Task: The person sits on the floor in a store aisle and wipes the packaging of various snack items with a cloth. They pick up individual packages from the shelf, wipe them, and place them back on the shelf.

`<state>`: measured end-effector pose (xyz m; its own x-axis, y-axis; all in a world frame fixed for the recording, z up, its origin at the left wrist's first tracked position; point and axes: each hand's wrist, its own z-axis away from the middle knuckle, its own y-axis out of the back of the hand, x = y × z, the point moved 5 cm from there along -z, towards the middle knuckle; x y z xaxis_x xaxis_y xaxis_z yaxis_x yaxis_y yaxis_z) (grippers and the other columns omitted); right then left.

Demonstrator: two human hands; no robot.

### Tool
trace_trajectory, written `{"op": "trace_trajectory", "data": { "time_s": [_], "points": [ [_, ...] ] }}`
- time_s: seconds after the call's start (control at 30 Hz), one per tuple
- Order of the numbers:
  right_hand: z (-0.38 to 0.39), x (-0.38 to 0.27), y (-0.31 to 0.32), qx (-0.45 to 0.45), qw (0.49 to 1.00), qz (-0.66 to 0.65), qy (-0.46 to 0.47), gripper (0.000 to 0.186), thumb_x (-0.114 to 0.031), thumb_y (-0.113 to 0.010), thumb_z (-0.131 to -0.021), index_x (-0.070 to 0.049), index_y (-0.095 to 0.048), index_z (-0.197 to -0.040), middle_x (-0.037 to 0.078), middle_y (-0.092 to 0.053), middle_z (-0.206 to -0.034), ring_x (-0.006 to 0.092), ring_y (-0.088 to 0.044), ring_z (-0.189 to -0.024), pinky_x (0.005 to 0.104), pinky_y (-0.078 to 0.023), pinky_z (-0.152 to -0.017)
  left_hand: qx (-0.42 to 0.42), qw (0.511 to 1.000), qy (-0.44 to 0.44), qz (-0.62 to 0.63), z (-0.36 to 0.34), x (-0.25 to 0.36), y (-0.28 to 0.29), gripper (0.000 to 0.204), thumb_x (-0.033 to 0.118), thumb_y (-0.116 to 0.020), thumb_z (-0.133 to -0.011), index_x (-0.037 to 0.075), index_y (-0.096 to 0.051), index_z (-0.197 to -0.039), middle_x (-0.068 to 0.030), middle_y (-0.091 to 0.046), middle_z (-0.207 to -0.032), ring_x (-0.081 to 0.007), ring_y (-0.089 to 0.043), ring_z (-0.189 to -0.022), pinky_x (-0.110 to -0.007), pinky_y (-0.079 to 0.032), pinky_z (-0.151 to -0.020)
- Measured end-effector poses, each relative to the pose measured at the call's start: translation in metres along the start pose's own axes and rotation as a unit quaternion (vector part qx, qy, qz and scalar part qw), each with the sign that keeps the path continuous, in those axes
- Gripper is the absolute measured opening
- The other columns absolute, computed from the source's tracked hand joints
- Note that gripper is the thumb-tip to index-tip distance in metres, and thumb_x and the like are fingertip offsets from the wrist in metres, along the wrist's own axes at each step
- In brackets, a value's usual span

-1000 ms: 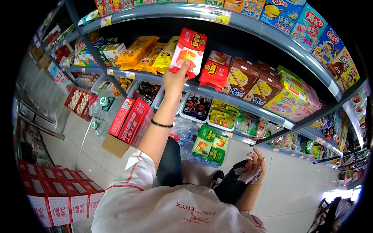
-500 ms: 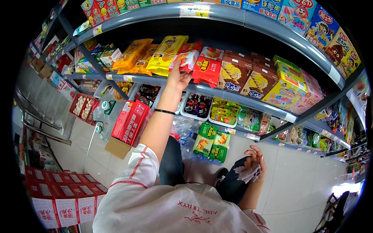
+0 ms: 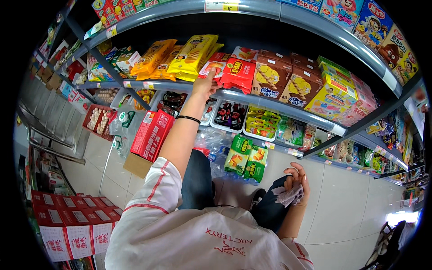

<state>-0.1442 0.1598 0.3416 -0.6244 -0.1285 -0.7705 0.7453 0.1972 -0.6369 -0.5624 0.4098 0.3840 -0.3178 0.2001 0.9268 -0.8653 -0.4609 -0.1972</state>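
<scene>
My left arm reaches up to the shelf, and the left hand (image 3: pixel 205 85) has its fingers on the lower front of a red and white snack package (image 3: pixel 218 64). That package stands between a yellow snack package (image 3: pixel 192 57) on its left and a larger red snack package (image 3: pixel 239 69) on its right. The fingers are partly hidden, but they look closed on the package's edge. Lower right, my right hand (image 3: pixel 298 182) is held near my knee with fingers curled around a crumpled pale purple cloth (image 3: pixel 289 196).
Brown snack boxes (image 3: pixel 272 78) stand right of the packages, orange packages (image 3: pixel 155 58) left. Below are white trays of wrapped sweets (image 3: pixel 230 116). Green drink packs (image 3: pixel 245 157) and a red carton (image 3: pixel 152 135) stand on the floor. A grey upper shelf edge (image 3: pixel 180 17) crosses above.
The red and white package has gone from tilted forward to sitting farther back between its neighbours. The larger red package also sits farther back. My right hand still holds the cloth.
</scene>
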Motion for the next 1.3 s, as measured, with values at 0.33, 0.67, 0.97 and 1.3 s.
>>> {"op": "trace_trajectory", "data": {
  "time_s": [0.33, 0.67, 0.97, 1.3],
  "points": [
    [0.0, 0.002, -0.002, -0.029, 1.0, -0.011, 0.006, 0.06, -0.042, -0.049, -0.099, 0.004, -0.041, -0.138, 0.016, -0.062, -0.112, 0.0069, -0.036, -0.05, 0.0222, -0.03, -0.046, -0.007, 0.997, -0.055, -0.053, 0.006, -0.002, 0.014, 0.036, 0.033, -0.071, -0.09, -0.002, -0.071, -0.087, -0.0069, -0.07, -0.071, -0.0107, -0.056, -0.048, -0.023, -0.038, -0.041],
    [-0.002, 0.006, 0.009, 0.002, 1.0, 0.0, 0.003, 0.07, -0.049, -0.055, -0.095, 0.004, -0.041, -0.137, 0.019, -0.063, -0.108, 0.0091, -0.039, -0.049, 0.0235, -0.031, -0.044, 0.012, 0.994, -0.075, -0.077, 0.032, -0.024, 0.016, 0.047, 0.047, -0.058, -0.097, 0.003, -0.067, -0.08, -0.0034, -0.065, -0.065, -0.0092, -0.057, -0.052, -0.021, -0.037, -0.043],
    [-0.002, 0.003, 0.011, 0.005, 0.997, -0.071, 0.001, 0.071, -0.056, -0.038, -0.101, 0.006, -0.042, -0.137, 0.018, -0.062, -0.11, 0.0075, -0.035, -0.048, 0.0216, -0.029, -0.045, -0.258, 0.625, -0.439, -0.592, 0.217, -0.251, -0.034, 0.059, 0.012, -0.07, -0.072, 0.006, -0.055, -0.129, -0.0228, -0.053, -0.131, -0.0366, -0.047, -0.127, -0.049, -0.035, -0.108],
    [0.006, 0.008, 0.02, 0.062, 0.997, -0.042, -0.02, 0.073, -0.058, -0.047, -0.096, 0.003, -0.043, -0.136, 0.018, -0.064, -0.106, 0.0092, -0.038, -0.051, 0.0224, -0.03, -0.046, -0.377, 0.493, -0.372, -0.69, 0.211, -0.393, -0.081, 0.072, 0.009, -0.053, -0.089, 0.046, -0.034, -0.148, -0.0144, -0.003, -0.164, -0.0549, -0.007, -0.144, -0.075, -0.015, -0.108]
  ]
}}
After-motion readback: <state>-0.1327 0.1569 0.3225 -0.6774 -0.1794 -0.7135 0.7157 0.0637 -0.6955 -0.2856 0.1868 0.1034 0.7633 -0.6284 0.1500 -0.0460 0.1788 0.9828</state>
